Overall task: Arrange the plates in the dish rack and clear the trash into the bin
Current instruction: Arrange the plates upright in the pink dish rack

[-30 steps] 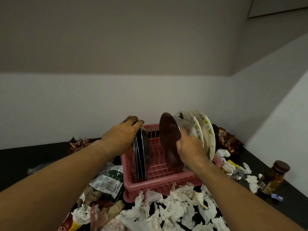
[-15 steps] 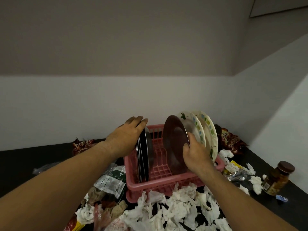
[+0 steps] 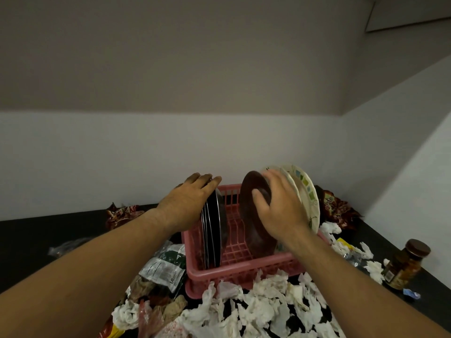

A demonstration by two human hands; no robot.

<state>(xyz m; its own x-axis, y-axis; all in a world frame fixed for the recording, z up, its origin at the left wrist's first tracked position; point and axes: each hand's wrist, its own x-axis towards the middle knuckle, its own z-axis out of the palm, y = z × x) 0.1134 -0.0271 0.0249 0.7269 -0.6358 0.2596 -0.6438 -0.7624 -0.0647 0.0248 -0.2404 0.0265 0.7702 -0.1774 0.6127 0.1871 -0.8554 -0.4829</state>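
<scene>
A pink dish rack (image 3: 240, 270) stands on the dark counter. Several dark plates (image 3: 214, 230) stand on edge at its left side; my left hand (image 3: 188, 202) rests over their top rims with fingers nearly straight. On the right a brown plate (image 3: 251, 215) leans upright, and my right hand (image 3: 280, 206) grips its upper rim, thumb on the plate's face. Behind it stand white patterned plates (image 3: 308, 198). Crumpled white tissues (image 3: 258, 311) are heaped in front of the rack. No bin is in view.
Foil and plastic wrappers (image 3: 166, 267) lie left of the rack, red snack wrappers at the back left (image 3: 122, 212) and back right (image 3: 338, 208). A brown jar (image 3: 405, 264) stands at the right near more tissues (image 3: 351, 250). White walls close the corner.
My right hand has slid up from the brown plate's lower edge to its upper rim. The brown plate now stands more upright. My left hand stays on the dark plates.
</scene>
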